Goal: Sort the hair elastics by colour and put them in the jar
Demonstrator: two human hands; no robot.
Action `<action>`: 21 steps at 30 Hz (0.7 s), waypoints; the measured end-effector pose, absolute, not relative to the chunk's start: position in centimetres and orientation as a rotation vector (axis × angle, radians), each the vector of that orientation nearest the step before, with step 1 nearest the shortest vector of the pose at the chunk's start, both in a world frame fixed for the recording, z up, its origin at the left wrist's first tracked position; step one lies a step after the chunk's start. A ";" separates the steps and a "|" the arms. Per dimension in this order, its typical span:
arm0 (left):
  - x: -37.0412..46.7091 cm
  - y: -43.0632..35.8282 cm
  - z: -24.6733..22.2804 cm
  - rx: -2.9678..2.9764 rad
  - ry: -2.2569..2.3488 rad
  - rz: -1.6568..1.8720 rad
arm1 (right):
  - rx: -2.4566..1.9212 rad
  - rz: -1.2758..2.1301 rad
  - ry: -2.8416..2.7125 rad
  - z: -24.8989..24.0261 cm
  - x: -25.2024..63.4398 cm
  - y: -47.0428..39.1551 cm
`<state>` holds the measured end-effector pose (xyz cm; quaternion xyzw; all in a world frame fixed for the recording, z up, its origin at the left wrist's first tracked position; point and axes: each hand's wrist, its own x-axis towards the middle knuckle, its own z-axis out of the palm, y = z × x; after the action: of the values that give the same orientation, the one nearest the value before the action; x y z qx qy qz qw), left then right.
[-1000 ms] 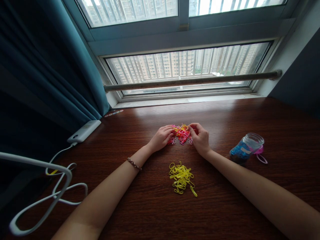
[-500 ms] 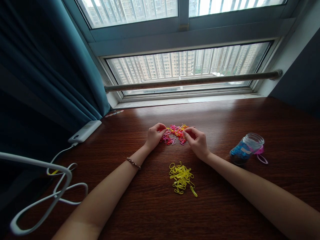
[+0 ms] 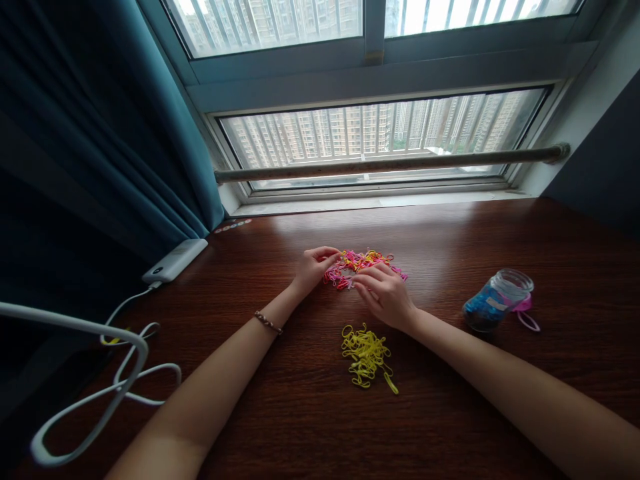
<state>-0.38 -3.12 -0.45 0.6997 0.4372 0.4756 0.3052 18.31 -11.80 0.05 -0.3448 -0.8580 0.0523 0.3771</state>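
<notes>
A mixed heap of pink, red and yellow rubber bands lies on the dark wooden table near the window. My left hand rests at the heap's left edge, thumb and forefinger pinching a band. My right hand lies over the heap's near side, fingers pointing left and touching the bands; whether it grips one cannot be told. Closer to me sits a separate small pile of yellow rubber bands, untouched by either hand. A beaded bracelet circles my left wrist.
A glass jar with blue bands lies on its side at the right, pink bands beside it. A white power bank sits at the left by the teal curtain, its white cable looping off the table's left edge. A metal rail crosses the window.
My right hand slid left and toward me across the mixed heap, which spread out wider. My left hand stayed at the heap's left edge. The view shifted slightly.
</notes>
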 end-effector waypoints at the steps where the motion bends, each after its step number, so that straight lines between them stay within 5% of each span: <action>1: -0.4 -3.2 0.1 1.852 1.114 1.201 | -0.978 0.086 -2.137 -0.1 18.4 -11.3; 11: 0.0 -5.4 3.2 1.922 0.583 0.117 | -1.377 0.055 -2.281 -2.5 18.3 -9.3; 21: 1.2 -6.7 3.2 2.023 0.431 -0.075 | -1.235 0.192 -2.016 -2.3 18.9 -8.2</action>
<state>1.18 -6.69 3.17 0.8405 0.1790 -0.0311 0.5105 18.88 -8.25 -2.27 -0.4825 -0.7879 0.0750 0.3753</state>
